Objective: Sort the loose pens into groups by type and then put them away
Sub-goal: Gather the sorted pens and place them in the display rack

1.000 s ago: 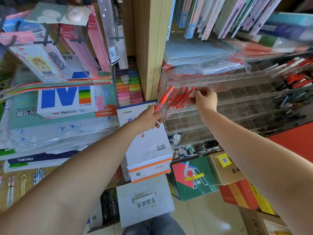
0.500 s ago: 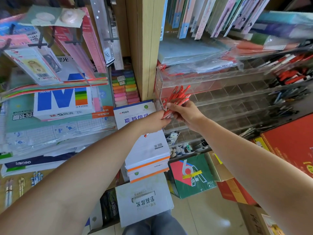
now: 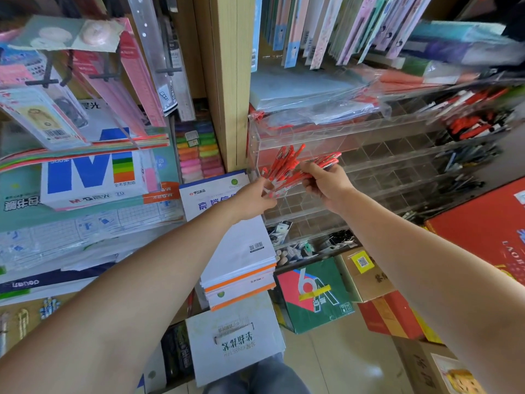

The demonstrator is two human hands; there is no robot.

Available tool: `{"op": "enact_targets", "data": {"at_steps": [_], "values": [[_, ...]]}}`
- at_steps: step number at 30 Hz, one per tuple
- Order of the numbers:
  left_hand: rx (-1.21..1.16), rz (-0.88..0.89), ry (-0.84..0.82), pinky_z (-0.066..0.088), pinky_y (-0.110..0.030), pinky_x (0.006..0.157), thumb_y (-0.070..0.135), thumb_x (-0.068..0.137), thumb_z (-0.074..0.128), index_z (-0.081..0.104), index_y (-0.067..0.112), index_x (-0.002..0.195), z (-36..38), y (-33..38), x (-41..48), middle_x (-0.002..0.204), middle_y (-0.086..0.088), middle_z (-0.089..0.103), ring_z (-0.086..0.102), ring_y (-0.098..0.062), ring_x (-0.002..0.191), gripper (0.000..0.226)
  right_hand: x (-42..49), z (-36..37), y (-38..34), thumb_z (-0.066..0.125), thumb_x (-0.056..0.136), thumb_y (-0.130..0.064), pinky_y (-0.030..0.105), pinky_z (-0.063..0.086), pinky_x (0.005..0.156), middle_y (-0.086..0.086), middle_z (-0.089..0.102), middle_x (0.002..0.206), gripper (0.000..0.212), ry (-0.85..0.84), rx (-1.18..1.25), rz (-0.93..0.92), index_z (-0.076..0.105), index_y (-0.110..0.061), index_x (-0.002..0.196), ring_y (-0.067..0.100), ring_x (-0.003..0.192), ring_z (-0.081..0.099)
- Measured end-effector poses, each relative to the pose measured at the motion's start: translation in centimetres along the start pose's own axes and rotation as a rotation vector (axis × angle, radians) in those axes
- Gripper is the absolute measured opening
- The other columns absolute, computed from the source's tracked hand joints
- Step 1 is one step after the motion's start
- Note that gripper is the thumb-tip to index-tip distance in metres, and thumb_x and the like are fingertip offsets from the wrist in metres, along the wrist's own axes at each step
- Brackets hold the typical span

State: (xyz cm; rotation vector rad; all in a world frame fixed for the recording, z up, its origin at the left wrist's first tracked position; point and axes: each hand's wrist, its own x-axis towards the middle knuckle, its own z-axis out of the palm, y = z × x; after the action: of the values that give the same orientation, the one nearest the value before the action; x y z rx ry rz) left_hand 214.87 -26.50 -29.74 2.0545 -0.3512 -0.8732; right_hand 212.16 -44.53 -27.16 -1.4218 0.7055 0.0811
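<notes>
Your left hand (image 3: 255, 199) pinched the lower ends of the red pens (image 3: 284, 166). Your right hand (image 3: 326, 186) was curled round the same fanned bunch, just in front of the clear organiser (image 3: 397, 155), near its left end. To do it well, you needed to square the caps one way, then slide the bunch into a single compartment without catching the dividers.

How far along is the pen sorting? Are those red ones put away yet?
Not yet. Done: farther along the clear rack, some compartments already hold stored red pens and dark pens. In hand: the left hand and right hand both grip a bunch of red pens just in front of the rack. To do: slotting that bunch in; the nearer compartments look unfilled.
</notes>
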Motion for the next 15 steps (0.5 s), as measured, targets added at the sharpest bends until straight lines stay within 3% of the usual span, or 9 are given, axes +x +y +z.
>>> {"op": "enact_targets", "data": {"at_steps": [3,8,12,15], "values": [[0.103,0.006,0.194,0.044,-0.033,0.082,0.025,0.09,0.063,0.047,0.01,0.126,-0.5,-0.4,1.2,0.118,-0.006,0.052,0.054,-0.023,0.104,0.042,0.8,-1.2,-1.4,0.069,0.087,-0.014,0.018,0.047,0.048,0.003,0.064,0.065,0.011,0.116,0.004,-0.115,0.063,-0.006,0.082,0.008,0.047,0.055],[0.178,0.024,0.257,0.046,-0.037,0.089,0.028,0.09,0.064,0.049,0.014,0.122,-0.4,-0.3,2.3,0.116,-0.006,0.057,0.056,-0.025,0.105,0.038,2.0,-1.4,-1.7,0.07,0.087,-0.02,0.03,0.053,0.066,0.004,0.065,0.07,0.012,0.174,-0.11,-0.217,0.065,-0.01,0.083,0.013,0.056,0.058],[0.167,-0.011,0.311,0.045,-0.035,0.085,0.031,0.089,0.064,0.048,0.011,0.119,-0.1,-0.2,3.3,0.116,-0.008,0.058,0.056,-0.027,0.105,0.039,2.7,0.4,0.0,0.07,0.087,-0.021,0.028,0.052,0.061,0.005,0.065,0.068,0.014,0.126,-0.266,-0.238,0.065,-0.01,0.08,0.012,0.054,0.058],[0.215,0.007,0.392,0.043,-0.034,0.082,0.031,0.088,0.066,0.048,0.007,0.116,0.1,-0.5,3.8,0.118,-0.012,0.054,0.055,-0.03,0.105,0.042,3.4,1.7,1.2,0.071,0.085,-0.025,0.03,0.054,0.06,0.007,0.068,0.067,0.023,0.188,-0.33,-0.28,0.067,-0.004,0.077,0.014,0.055,0.061]]}}
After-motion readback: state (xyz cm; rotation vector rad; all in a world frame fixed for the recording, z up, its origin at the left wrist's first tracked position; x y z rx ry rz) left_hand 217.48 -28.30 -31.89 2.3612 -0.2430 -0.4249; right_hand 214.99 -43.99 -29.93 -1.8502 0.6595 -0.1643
